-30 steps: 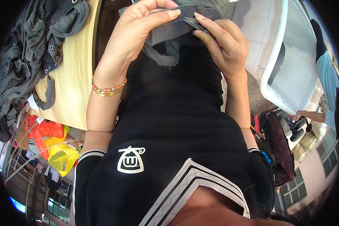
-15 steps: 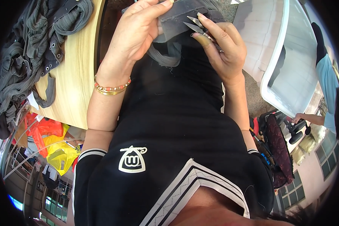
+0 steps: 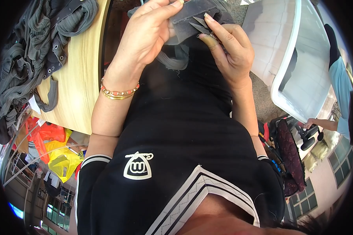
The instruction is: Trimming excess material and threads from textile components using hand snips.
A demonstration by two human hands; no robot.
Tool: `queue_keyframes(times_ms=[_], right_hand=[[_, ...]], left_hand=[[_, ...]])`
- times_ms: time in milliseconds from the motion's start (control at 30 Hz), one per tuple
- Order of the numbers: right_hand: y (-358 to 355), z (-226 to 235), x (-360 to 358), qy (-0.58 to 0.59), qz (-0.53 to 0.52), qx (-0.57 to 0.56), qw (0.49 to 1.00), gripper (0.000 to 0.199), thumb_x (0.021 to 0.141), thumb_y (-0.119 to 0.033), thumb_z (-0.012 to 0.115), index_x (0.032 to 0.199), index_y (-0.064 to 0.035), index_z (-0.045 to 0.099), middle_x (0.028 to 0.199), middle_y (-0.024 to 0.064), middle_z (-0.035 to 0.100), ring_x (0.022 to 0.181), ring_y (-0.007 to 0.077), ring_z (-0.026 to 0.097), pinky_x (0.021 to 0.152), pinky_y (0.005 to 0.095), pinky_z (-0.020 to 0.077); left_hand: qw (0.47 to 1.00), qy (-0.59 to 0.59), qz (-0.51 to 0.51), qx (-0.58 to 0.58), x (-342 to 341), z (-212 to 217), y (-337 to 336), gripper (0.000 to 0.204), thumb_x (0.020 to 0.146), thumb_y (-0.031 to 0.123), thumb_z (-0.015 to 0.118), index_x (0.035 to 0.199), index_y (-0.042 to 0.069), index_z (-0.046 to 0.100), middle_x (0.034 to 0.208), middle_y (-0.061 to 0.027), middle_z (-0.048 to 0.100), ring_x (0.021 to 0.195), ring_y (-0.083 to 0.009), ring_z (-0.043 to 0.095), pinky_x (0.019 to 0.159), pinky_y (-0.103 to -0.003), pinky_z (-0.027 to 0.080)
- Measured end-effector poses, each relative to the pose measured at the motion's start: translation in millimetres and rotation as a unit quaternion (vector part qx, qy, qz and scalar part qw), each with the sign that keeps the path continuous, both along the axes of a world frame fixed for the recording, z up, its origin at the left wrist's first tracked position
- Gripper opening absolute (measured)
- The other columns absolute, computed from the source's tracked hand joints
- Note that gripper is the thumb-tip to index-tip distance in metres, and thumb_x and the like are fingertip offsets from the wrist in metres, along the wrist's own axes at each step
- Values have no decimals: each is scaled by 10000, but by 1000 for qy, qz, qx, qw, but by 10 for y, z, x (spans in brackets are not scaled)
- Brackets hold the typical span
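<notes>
— Pinched between my left hand [image 3: 145,37] thumb and fingertips is the edge of a grey fabric piece [image 3: 188,17], and my right hand [image 3: 227,51] is closed around a small pair of thread snips [image 3: 202,26].

— What does the fabric look like?

— It's dull charcoal grey with a soft, felt-like face. The top part is stretched flat between my hands as a band with a straight edge. Below that it sags in a loose loop against my black shirt [image 3: 176,129], with a few threads hanging off it.

— And the snips?

— They have slim metal blades, slightly parted, with the points lying right on the grey band. My forefinger runs along the top of them. The handle is hidden inside my fist.

— Where is all this?

— It's at the far middle of the view, held up in front of my chest. My left wrist has orange and gold bracelets [image 3: 119,93].

— Anything else nearby?

— Off to the left there's a pale wooden table [image 3: 80,90] with a heap of grey garments [image 3: 31,51] with metal eyelets. On the right stands a white plastic tub [image 3: 286,58], and beyond it is another person's arm [image 3: 321,124].
</notes>
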State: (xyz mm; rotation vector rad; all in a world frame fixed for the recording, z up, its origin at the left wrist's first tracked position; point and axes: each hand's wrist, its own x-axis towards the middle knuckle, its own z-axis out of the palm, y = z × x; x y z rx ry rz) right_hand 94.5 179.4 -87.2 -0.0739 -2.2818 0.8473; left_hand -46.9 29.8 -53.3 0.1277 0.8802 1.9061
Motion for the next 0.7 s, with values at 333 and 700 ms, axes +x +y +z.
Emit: queue_keyframes(times_ms=[333,700], right_hand=[[-27,4,-22,0,7,7,1000,470,720,-134,881,1179,-141,778,783,13,612,676,162,578,602,294,489],[-50,-2,-23,-11,13,-35,999,427,745,-125,873,1162,-128,781,777,19,620,666,167,584,594,299,486]], left_hand=[[999,-17,-6,27,7,-8,-11,246,1102,127,455,1261,-18,575,1174,-94,677,1037,-157,676,912,-279,556],[1000,-11,-10,4,30,-8,7,250,1103,132,456,1269,0,588,1183,-71,677,1039,-132,669,886,-255,547]])
